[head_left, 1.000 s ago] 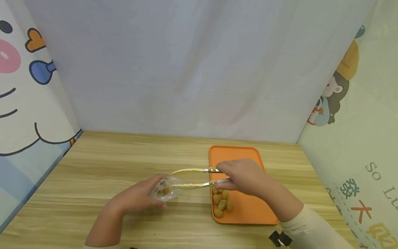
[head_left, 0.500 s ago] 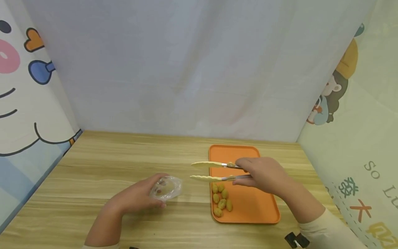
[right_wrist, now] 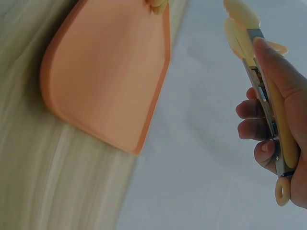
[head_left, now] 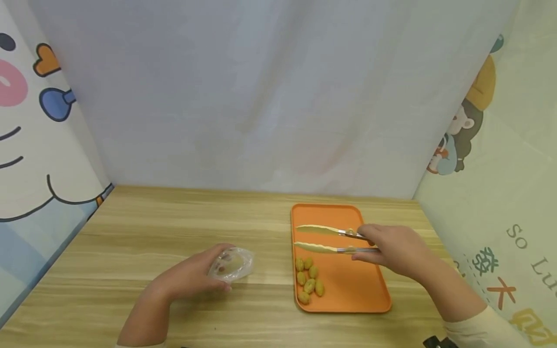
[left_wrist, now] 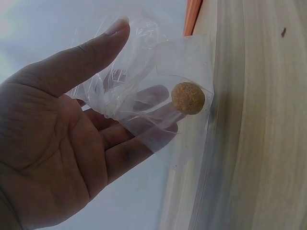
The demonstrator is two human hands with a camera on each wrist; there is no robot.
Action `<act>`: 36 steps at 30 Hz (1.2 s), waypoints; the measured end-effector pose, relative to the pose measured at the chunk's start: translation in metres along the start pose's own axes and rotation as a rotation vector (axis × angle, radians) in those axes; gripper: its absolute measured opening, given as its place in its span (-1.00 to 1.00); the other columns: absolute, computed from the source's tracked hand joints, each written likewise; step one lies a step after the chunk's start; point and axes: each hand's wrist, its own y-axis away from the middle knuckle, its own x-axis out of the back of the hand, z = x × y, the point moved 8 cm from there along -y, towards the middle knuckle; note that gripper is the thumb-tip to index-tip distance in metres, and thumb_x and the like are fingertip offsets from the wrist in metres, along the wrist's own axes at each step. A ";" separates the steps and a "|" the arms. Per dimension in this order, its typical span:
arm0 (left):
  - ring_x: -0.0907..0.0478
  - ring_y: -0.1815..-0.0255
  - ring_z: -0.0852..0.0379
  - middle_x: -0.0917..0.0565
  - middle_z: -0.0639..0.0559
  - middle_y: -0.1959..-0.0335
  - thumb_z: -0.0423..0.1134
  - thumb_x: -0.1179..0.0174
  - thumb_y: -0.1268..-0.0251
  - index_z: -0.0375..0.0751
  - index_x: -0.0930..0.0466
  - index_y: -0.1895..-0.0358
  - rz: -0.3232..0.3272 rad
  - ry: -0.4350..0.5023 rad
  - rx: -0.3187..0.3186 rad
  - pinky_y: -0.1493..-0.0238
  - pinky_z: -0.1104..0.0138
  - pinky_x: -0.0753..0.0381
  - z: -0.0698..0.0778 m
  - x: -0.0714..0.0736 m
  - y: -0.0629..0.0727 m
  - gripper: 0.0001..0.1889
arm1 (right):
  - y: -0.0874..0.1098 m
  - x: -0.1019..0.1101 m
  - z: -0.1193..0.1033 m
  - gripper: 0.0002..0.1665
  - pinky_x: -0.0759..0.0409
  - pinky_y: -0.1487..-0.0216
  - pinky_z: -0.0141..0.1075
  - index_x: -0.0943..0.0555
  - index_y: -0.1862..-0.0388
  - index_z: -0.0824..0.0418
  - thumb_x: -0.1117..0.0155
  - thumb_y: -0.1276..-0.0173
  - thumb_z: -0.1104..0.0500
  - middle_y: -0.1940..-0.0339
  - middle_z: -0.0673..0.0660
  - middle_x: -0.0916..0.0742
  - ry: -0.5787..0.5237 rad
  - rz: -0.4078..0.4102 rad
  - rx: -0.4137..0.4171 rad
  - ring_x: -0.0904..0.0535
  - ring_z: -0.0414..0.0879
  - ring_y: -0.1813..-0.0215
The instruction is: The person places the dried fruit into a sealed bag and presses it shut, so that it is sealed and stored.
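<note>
- The left hand (head_left: pixel 197 273) is low in the head view, left of the middle. Its fingers and thumb bend in a wide curve round a clear bag (head_left: pixel 244 261) and hold it.
- In the left wrist view, one round brown ball (left_wrist: pixel 188 98) sits in the bag, right of the middle. Some fingers show through the plastic.
- The right hand (head_left: pixel 398 250) is at the lower right of the head view. Its fingers and thumb are closed round the tongs (head_left: pixel 322 249) – a good grip.
- The tongs point left. Their two yellow ends stand apart, and in the head view they show in front of the orange tray (head_left: pixel 348 285).
- The tray lies on the wooden table (head_left: pixel 152 232), right of the middle. Seven small yellow-brown pieces (head_left: pixel 309 286) sit close together in its lower left corner.
- A pale cloth (head_left: pixel 217 96) hangs behind the table – it fills the top middle.
</note>
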 end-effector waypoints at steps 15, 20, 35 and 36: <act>-0.47 -0.16 0.02 -0.52 0.02 -0.21 0.10 -0.49 0.04 0.16 -0.25 -0.42 0.004 -0.031 -0.008 -0.16 -0.02 -0.42 0.001 -0.002 -0.002 -0.10 | 0.037 -0.009 0.019 -0.57 -0.39 0.53 -0.43 -0.49 0.27 -0.07 -0.37 -0.15 -0.32 0.48 -0.26 -0.57 -0.010 -0.057 -0.079 -0.41 -0.43 0.51; -0.46 -0.16 0.02 -0.52 0.02 -0.20 0.09 -0.49 0.04 0.18 -0.25 -0.42 0.000 -0.025 -0.008 -0.16 -0.02 -0.42 0.001 -0.003 -0.002 -0.11 | 0.049 -0.015 0.022 -0.59 -0.36 0.54 -0.43 -0.48 0.29 -0.11 -0.37 -0.15 -0.32 0.48 -0.28 -0.56 -0.027 -0.074 -0.091 -0.38 -0.44 0.51; -0.45 -0.16 0.03 -0.51 0.02 -0.22 0.08 -0.49 0.02 0.19 -0.24 -0.42 -0.004 -0.025 0.004 -0.18 -0.03 -0.40 0.001 -0.002 -0.002 -0.12 | 0.072 -0.027 0.013 -0.61 -0.35 0.55 -0.44 -0.45 0.33 -0.14 -0.35 -0.16 -0.32 0.50 -0.35 -0.52 -0.096 -0.125 -0.033 -0.32 -0.48 0.52; -0.45 -0.16 0.03 -0.51 0.03 -0.22 0.09 -0.48 0.02 0.21 -0.24 -0.42 -0.005 -0.025 0.006 -0.18 -0.03 -0.40 0.001 -0.002 -0.002 -0.12 | 0.073 -0.027 0.012 -0.61 -0.37 0.55 -0.44 -0.46 0.33 -0.13 -0.36 -0.16 -0.31 0.49 -0.35 -0.53 -0.102 -0.129 -0.024 -0.34 -0.49 0.51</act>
